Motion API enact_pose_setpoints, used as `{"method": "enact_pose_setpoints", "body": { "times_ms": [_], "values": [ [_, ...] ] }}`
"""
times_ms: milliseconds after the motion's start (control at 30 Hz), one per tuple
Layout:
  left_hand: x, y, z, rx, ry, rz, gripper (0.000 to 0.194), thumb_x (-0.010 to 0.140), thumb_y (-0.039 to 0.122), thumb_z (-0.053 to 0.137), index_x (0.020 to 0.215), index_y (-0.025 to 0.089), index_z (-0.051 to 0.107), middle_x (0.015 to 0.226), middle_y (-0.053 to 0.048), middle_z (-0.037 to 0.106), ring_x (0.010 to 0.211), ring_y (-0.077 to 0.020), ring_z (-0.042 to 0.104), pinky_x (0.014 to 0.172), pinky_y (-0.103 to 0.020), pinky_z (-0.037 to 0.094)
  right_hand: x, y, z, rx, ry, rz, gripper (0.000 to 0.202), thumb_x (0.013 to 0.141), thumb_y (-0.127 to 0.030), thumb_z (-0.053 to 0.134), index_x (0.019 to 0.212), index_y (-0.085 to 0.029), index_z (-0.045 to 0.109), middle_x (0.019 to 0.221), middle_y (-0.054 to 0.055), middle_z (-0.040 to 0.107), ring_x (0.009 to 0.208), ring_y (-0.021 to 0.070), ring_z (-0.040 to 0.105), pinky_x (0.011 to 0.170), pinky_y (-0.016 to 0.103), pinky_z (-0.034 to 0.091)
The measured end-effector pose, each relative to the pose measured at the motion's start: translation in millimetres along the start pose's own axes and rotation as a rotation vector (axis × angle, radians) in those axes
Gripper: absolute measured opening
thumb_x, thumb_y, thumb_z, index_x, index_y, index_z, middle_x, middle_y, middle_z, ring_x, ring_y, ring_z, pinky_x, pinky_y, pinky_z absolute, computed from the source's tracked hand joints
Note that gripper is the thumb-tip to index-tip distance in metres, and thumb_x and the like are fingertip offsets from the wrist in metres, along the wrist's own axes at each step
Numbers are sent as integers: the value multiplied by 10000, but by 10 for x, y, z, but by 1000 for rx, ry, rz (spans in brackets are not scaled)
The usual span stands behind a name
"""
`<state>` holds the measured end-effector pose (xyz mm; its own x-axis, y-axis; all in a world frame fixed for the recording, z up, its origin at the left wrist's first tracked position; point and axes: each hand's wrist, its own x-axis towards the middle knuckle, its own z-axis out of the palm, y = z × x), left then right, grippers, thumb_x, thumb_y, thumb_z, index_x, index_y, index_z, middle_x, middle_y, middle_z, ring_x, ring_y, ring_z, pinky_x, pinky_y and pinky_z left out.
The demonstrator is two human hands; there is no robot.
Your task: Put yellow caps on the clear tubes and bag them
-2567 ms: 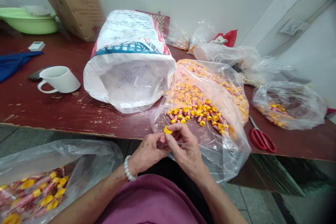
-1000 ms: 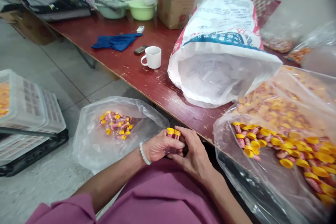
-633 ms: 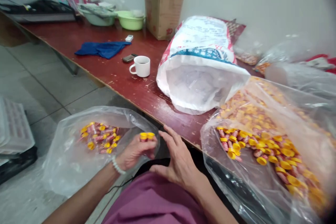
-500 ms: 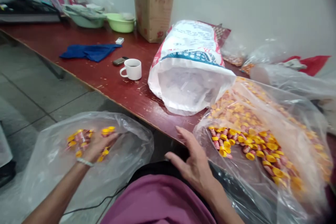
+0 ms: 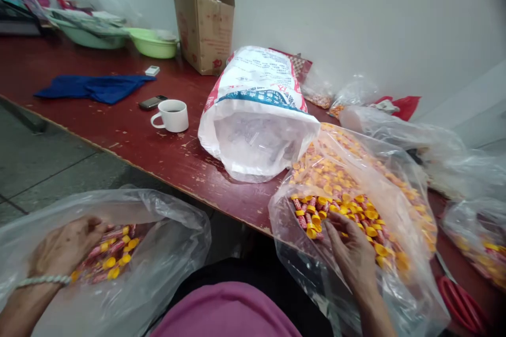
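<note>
My left hand (image 5: 65, 247), with a beaded bracelet at the wrist, is over a clear plastic bag (image 5: 174, 231) at the lower left. Beside its curled fingers lie red patterned pieces with yellow caps (image 5: 118, 253); whether it grips any is hidden. At the right, my right hand (image 5: 351, 247) reaches into the mouth of another clear bag (image 5: 292, 258). Its thumb and fingers are apart, touching the edge of a heap of the same yellow-capped pieces (image 5: 348, 205). A white printed sack (image 5: 261, 79) lies between the bags, its mouth facing me.
On the red table (image 5: 138, 142) stand a white mug (image 5: 176, 117), a phone (image 5: 152, 102), a blue cloth (image 5: 98, 87) and a cardboard box (image 5: 213, 31). Green basins (image 5: 154, 45) are behind. Red-handled scissors (image 5: 460, 303) and more plastic bags (image 5: 478, 231) lie right.
My right hand has moved right, from the table edge to the heap. My left hand has moved left within its bag. The view has turned to the right.
</note>
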<state>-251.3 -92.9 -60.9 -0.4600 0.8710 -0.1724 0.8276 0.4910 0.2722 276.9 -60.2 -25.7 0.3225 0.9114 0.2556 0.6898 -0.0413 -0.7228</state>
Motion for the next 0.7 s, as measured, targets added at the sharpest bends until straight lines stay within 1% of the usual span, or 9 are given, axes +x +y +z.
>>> {"method": "enact_pose_setpoints", "body": {
  "times_ms": [100, 167, 233, 300, 400, 467, 533, 600, 700],
  "values": [
    [-84, 793, -34, -134, 216, 333, 260, 840, 354, 409, 901, 188, 600, 884, -56, 664, 814, -219, 593, 732, -324, 431, -3, 240, 29, -262, -23, -183, 371, 785, -445, 520, 984, -153, 634, 976, 129, 662, 901, 269, 609, 806, 452, 485],
    [-30, 1467, 4, -248, 342, 659, 251, 850, 283, 423, 995, 157, 584, 983, -82, 645, 925, -209, 572, 851, -326, 432, -24, 371, 79, -343, -27, -265, 350, 807, -421, 485, 949, -143, 644, 975, 138, 660, 927, 277, 592, 842, 468, 465],
    [130, 2163, 85, -263, 394, 899, 282, 849, 170, 397, 1067, 140, 573, 1076, -101, 617, 1045, -211, 519, 948, -331, 391, -53, 456, 119, -363, -25, -300, 329, 846, -387, 440, 939, -144, 642, 943, 133, 662, 897, 259, 594, 827, 445, 475],
    [354, 2810, 191, -178, 326, 1070, 386, 800, 49, 376, 1143, 116, 539, 1159, -125, 578, 1112, -218, 472, 967, -338, 373, -83, 496, 131, -367, -27, -334, 300, 869, -354, 423, 938, -155, 636, 924, 121, 663, 879, 243, 597, 810, 421, 483],
    [689, 3574, 367, -30, 184, 1130, 467, 714, -13, 432, 1158, 99, 522, 1181, -155, 552, 1141, -261, 436, 944, -392, 368, -124, 503, 112, -356, -9, -370, 248, 881, -312, 434, 993, -172, 606, 960, 107, 655, 901, 232, 595, 808, 403, 486],
    [865, 3901, 487, 1, 133, 1127, 435, 652, -16, 493, 1065, 103, 562, 1085, -159, 584, 1086, -288, 463, 898, -420, 381, -153, 503, 97, -331, 12, -386, 234, 880, -300, 459, 1044, -176, 571, 993, 105, 640, 925, 226, 589, 811, 393, 489],
    [995, 4082, 596, -4, 106, 1117, 377, 613, -16, 519, 963, 108, 584, 1019, -157, 591, 1038, -301, 481, 869, -435, 383, -184, 512, 91, -312, 13, -400, 239, 867, -307, 505, 1066, -182, 545, 991, 100, 628, 912, 222, 585, 793, 385, 495],
    [1087, 4142, 680, -37, 92, 1102, 342, 597, -15, 517, 907, 114, 584, 1018, -158, 578, 1037, -308, 472, 871, -448, 371, -214, 523, 92, -304, -11, -422, 223, 851, -306, 541, 1046, -197, 540, 957, 85, 623, 877, 217, 582, 765, 383, 501],
    [1160, 4085, 745, -139, 76, 1079, 363, 567, -16, 508, 895, 126, 572, 1011, -147, 566, 1052, -308, 462, 899, -463, 355, -239, 506, 91, -303, -16, -436, 251, 843, -283, 552, 1082, -211, 524, 1026, 95, 587, 944, 232, 562, 795, 406, 499]
  ]
}}
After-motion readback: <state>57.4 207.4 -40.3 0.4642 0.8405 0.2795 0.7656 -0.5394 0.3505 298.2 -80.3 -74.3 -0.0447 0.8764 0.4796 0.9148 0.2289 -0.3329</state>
